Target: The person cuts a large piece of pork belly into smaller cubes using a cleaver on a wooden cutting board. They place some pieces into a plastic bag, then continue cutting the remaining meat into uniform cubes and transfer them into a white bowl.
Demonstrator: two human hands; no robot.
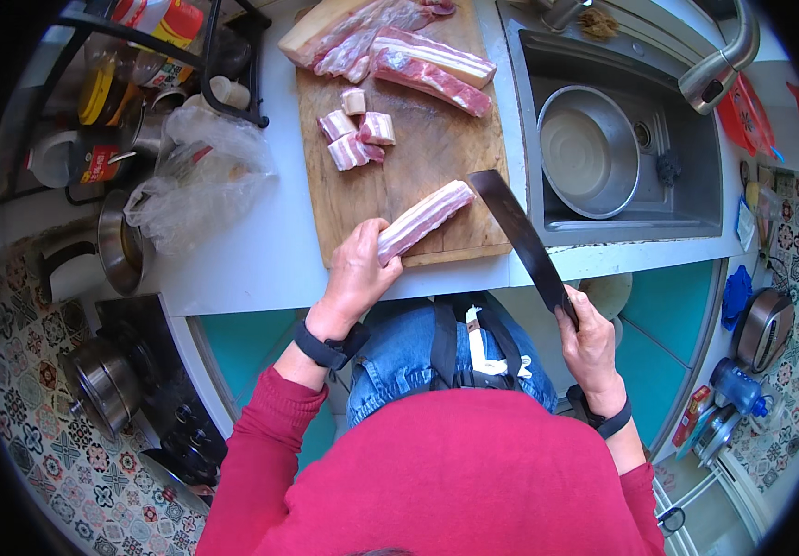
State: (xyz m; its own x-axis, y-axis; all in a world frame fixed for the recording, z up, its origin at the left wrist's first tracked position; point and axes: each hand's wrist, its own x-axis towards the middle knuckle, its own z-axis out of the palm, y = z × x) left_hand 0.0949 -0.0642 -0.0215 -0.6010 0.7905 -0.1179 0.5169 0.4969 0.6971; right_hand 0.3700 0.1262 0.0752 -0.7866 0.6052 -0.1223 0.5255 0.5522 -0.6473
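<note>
A strip of raw pork belly point(427, 219) lies slanted near the front edge of a wooden cutting board point(441, 153), its near end gripped by my left hand point(363, 267). My right hand point(588, 340) holds a dark-bladed cleaver point(521, 236) by its handle, to the right of the strip; the blade's far end is close to the strip's far tip. Several cut pork chunks point(354, 132) sit together at the board's left. Behind them are two more pork strips point(434, 69) and a large slab of pork point(350, 35).
At the right, a metal basin point(588, 153) with cloudy liquid stands in the sink point(691, 187) under a faucet point(712, 80). A crumpled plastic bag point(198, 174), a steel pan point(121, 243) and a black rack point(215, 62) with bottles are on the left. A steel pot point(104, 382) stands on the stove.
</note>
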